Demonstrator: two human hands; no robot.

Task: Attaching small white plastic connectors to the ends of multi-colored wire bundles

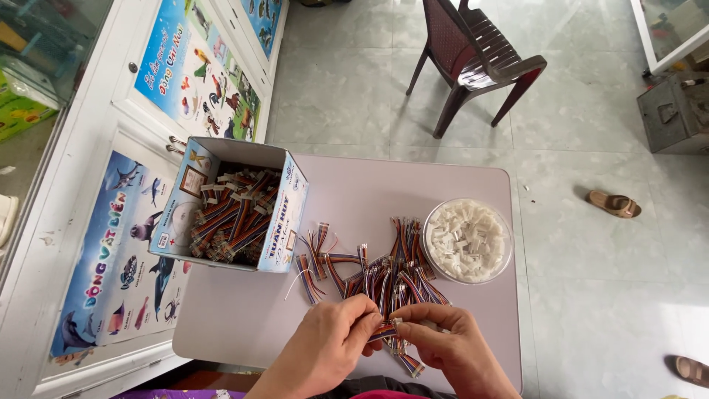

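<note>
Head view: you look down on a grey worktop point(458, 185) with both hands at its near edge.
Left hand point(329, 343): your grip is clenched on a wire bundle point(384, 331), fingers pinching its striped end.
Right hand point(443, 340): your grip pinches a small white connector point(396, 322) against the same bundle, the two hands nearly touching.
Wire pile point(380, 270): loose coloured bundles lie just beyond your hands, mid-worktop.
Tub point(468, 240): round, clear, full of white connectors, right of the pile.
Box point(233, 203): open cardboard, packed with bundles, on the left corner.
Floor: a dark chair point(476, 55) and a sandal point(614, 204) stand well apart from the worktop.
</note>
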